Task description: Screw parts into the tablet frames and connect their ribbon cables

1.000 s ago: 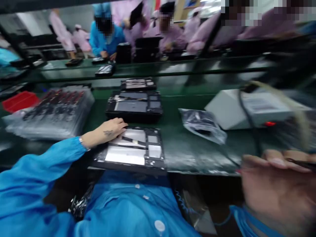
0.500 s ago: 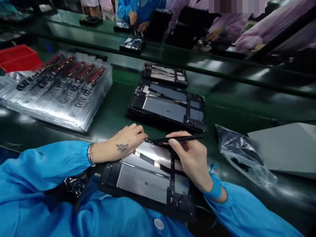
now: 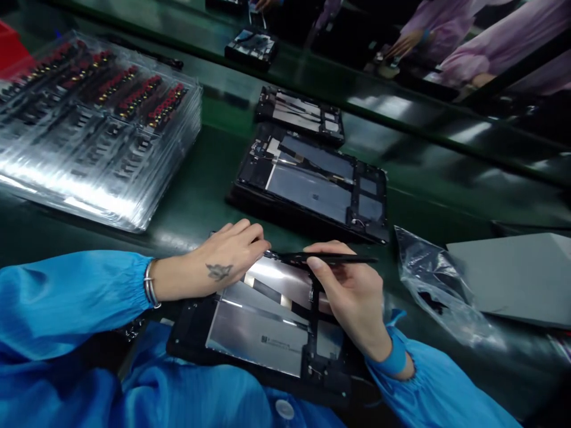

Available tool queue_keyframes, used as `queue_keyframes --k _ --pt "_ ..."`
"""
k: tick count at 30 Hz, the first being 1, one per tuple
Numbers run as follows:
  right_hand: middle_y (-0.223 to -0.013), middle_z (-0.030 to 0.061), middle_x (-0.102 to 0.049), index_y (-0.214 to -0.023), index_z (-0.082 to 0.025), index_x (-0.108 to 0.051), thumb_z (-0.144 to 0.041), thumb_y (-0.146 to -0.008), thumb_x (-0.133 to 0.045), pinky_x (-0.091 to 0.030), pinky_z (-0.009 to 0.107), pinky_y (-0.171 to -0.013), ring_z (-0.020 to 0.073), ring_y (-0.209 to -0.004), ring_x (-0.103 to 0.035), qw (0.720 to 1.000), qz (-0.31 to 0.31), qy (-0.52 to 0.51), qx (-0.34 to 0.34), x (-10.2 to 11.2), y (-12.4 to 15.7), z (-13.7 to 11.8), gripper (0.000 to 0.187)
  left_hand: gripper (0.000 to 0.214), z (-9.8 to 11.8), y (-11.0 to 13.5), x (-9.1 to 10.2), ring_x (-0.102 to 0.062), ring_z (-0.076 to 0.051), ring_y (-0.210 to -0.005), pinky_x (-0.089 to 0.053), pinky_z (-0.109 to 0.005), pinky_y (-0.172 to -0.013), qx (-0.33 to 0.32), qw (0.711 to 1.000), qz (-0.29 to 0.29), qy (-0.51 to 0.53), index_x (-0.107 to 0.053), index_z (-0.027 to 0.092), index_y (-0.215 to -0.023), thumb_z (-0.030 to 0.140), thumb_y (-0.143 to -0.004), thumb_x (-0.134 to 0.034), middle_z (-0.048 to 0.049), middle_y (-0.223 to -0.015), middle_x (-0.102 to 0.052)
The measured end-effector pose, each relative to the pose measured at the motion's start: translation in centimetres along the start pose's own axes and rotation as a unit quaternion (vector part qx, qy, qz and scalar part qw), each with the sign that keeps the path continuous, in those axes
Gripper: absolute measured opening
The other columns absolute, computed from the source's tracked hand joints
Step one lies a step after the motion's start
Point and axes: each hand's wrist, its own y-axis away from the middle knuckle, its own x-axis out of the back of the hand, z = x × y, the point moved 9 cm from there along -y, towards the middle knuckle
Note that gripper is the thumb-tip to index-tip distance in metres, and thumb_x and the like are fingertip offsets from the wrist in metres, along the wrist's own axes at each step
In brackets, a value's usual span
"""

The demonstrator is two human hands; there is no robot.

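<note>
An opened tablet back with silver panels lies at the near edge of the green belt, against my blue coat. My left hand rests on its far left corner, fingers curled and pinched at something small that I cannot make out. My right hand is closed on black tweezers, held level with the tips pointing left to my left fingertips. A metal bracelet sits on my left wrist.
Another open tablet lies just beyond, with a third behind it. A stack of clear trays with small red parts fills the left. A crumpled plastic bag and a grey box sit right. Co-workers in pink sleeves work across the belt.
My right hand came in from the lower right with the tweezers and met my left hand over the tablet. My view tilted down and closer; in the last half second little moved.
</note>
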Motion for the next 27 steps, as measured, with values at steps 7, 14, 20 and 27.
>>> queue_keyframes --k 7,14,20,27 --pt "-0.091 -0.0006 -0.068 -0.099 -0.025 -0.068 -0.024 -0.096 -0.061 -0.056 0.022 -0.068 0.0139 -0.081 -0.068 1.000 -0.005 -0.007 0.003 -0.10 0.18 0.28 0.007 0.030 0.30 0.03 0.64 -0.047 -0.021 -0.094 -0.045 -0.037 -0.083 0.014 0.999 -0.033 0.026 -0.062 0.011 -0.119 0.007 -0.099 -0.040 -0.0092 -0.116 -0.054" --pt "-0.090 -0.0009 -0.067 -0.097 -0.025 -0.068 -0.021 -0.096 -0.061 -0.055 0.021 -0.068 0.0130 -0.079 -0.066 1.000 -0.007 -0.013 0.015 -0.09 0.13 -0.11 0.007 0.028 0.23 0.09 0.49 -0.047 -0.021 -0.093 -0.045 -0.036 -0.082 0.012 0.999 -0.022 0.026 -0.062 0.012 -0.115 0.007 -0.099 -0.041 -0.0091 -0.114 -0.055" --pt "-0.090 -0.0012 -0.067 -0.099 -0.025 -0.067 -0.023 -0.096 -0.062 -0.054 0.022 -0.069 0.0127 -0.078 -0.065 1.000 -0.015 -0.007 0.010 -0.30 0.18 0.04 0.007 0.028 0.19 0.40 0.59 -0.046 -0.020 -0.090 -0.044 -0.034 -0.078 -0.014 0.999 0.024 0.017 -0.062 0.012 -0.112 0.006 -0.098 -0.038 -0.0095 -0.112 -0.055" --pt "-0.089 0.0007 -0.067 -0.096 -0.024 -0.068 -0.026 -0.096 -0.062 -0.055 0.024 -0.065 0.0146 -0.078 -0.066 1.000 -0.002 -0.022 -0.013 0.21 0.05 0.37 0.007 0.030 0.25 0.26 0.83 -0.046 -0.020 -0.090 -0.043 -0.034 -0.080 -0.009 1.000 0.010 0.023 -0.061 0.013 -0.113 0.004 -0.098 -0.037 -0.0091 -0.111 -0.055"
